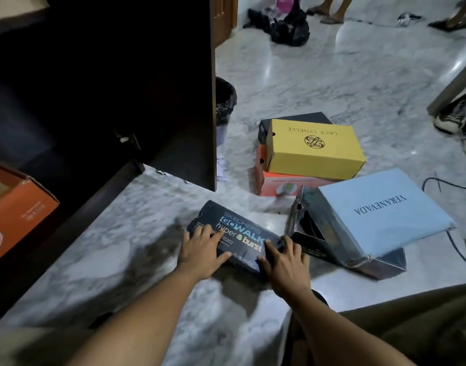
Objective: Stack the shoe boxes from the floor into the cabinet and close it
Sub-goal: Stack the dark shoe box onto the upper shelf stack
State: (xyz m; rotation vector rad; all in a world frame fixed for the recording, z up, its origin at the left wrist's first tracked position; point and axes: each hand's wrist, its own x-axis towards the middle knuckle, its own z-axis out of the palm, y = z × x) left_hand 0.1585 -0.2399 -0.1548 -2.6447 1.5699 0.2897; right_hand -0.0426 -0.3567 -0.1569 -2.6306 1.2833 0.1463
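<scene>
A dark blue Skechers shoe box (234, 228) lies on the marble floor in front of me. My left hand (200, 249) grips its near left end, fingers over the lid. My right hand (284, 260) grips its near right end. Beyond it, a yellow box (314, 149) sits on an orange box (282, 183) and a black box (295, 120). A light blue lid (380, 210) lies tilted on an open dark box (316, 241) at the right. The dark cabinet (68, 101) stands open at the left, with an orange box (18, 207) inside.
The open cabinet door (189, 101) juts out over the floor. A lined bin (225, 101) stands behind it. A black cable (448, 186), sneakers (459, 120), a black bag (287, 27) and people's feet (329, 14) are farther off.
</scene>
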